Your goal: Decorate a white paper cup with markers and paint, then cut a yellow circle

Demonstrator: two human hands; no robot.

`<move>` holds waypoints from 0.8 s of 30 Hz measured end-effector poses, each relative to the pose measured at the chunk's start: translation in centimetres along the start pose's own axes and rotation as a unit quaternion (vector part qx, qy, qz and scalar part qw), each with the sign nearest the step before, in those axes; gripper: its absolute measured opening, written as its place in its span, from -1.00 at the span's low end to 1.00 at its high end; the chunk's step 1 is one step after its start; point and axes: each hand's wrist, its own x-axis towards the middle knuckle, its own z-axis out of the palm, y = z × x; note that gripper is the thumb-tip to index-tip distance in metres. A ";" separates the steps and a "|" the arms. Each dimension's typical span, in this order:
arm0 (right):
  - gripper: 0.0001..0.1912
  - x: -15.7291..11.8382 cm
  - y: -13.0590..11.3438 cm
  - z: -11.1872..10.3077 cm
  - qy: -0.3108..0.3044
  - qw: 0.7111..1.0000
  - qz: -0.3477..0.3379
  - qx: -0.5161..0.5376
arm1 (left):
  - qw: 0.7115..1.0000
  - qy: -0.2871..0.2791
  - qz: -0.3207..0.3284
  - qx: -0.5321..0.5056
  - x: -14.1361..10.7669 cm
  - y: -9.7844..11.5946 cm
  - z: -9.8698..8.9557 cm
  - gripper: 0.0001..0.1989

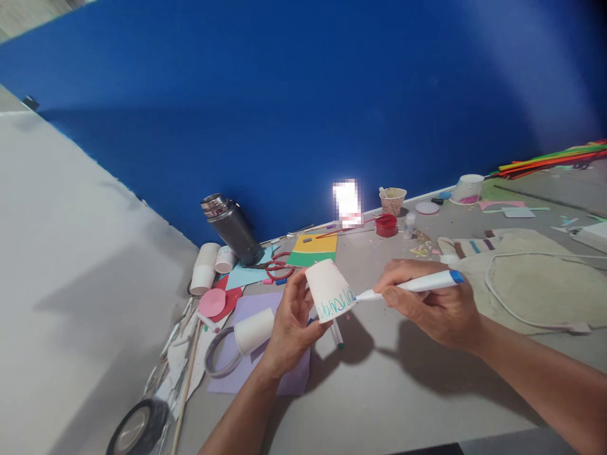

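Note:
In my left hand [291, 328] is a white paper cup [327, 287], turned upside down and tilted, its rim toward me. Green and blue strokes run around the cup near that rim. My right hand [427, 306] grips a white felt-tip pen [422, 282] with a blue end, and the pen's tip meets the marks on the cup's right side. Under the cup, partly hidden by my left hand, lies another pen [337, 335] with a green end. A second white paper cup [255, 330] rests on its side on purple paper [232, 379], against a roll of tape [213, 363].
A dark flask [232, 230] leans by the blue wall, near stacked paper cups [205, 272] and red-handled scissors [279, 272]. Further right are a red pot [386, 225], a patterned cup [393, 201] and a cloth [535, 291] with a white cable [502, 309].

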 end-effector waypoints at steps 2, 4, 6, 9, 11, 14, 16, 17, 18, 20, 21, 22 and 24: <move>-0.85 0.2 -0.1 0.0 -0.010 1.000 -0.004 -0.007 | 1.000 0.001 -0.004 -0.001 0.0 0.0 0.0 -0.24; -0.85 0.3 -0.2 -0.1 -0.016 1.000 -0.005 -0.015 | 1.000 0.002 -0.008 -0.003 0.0 0.1 0.0 -0.24; -0.83 0.3 -0.3 -0.1 -0.008 1.000 -0.002 -0.019 | 1.000 0.001 -0.018 -0.006 0.0 0.3 0.0 -0.21; -0.81 0.3 -0.2 -0.3 0.007 1.000 0.005 -0.017 | 0.999 -0.003 -0.045 -0.027 0.0 0.4 -0.1 -0.14; -0.81 0.2 -0.2 -0.3 0.007 1.000 0.005 -0.016 | 0.998 -0.003 -0.052 -0.038 0.0 0.5 0.0 -0.11; -0.83 0.2 -0.2 -0.2 0.006 1.000 -0.002 -0.010 | 0.998 -0.003 -0.045 -0.036 0.0 0.5 0.1 -0.12; -0.83 0.3 -0.3 -0.2 -0.001 1.000 -0.003 -0.002 | 0.999 -0.004 -0.041 -0.031 0.1 0.4 0.1 -0.13; -0.83 0.3 -0.3 -0.1 -0.007 1.000 -0.002 0.002 | 0.999 -0.005 -0.041 -0.029 0.1 0.4 0.1 -0.13; -0.83 0.3 -0.3 -0.1 -0.012 1.000 0.000 0.004 | 0.999 -0.004 -0.041 -0.028 0.1 0.3 0.1 -0.13; -0.82 0.3 -0.3 -0.1 -0.016 1.000 0.004 0.007 | 0.998 0.000 -0.046 -0.030 0.1 0.2 -0.1 -0.13; -0.82 0.3 -0.3 -0.1 -0.013 1.000 0.005 0.007 | 0.998 0.000 -0.052 -0.033 0.0 0.1 -0.2 -0.12; -0.82 0.3 -0.2 -0.1 -0.006 1.000 0.006 0.008 | 0.998 -0.001 -0.058 -0.038 0.0 -0.1 -0.3 -0.10; -0.82 0.2 -0.1 -0.2 0.008 1.000 0.006 0.009 | 0.996 -0.004 -0.070 -0.048 -0.1 -0.4 -0.6 -0.05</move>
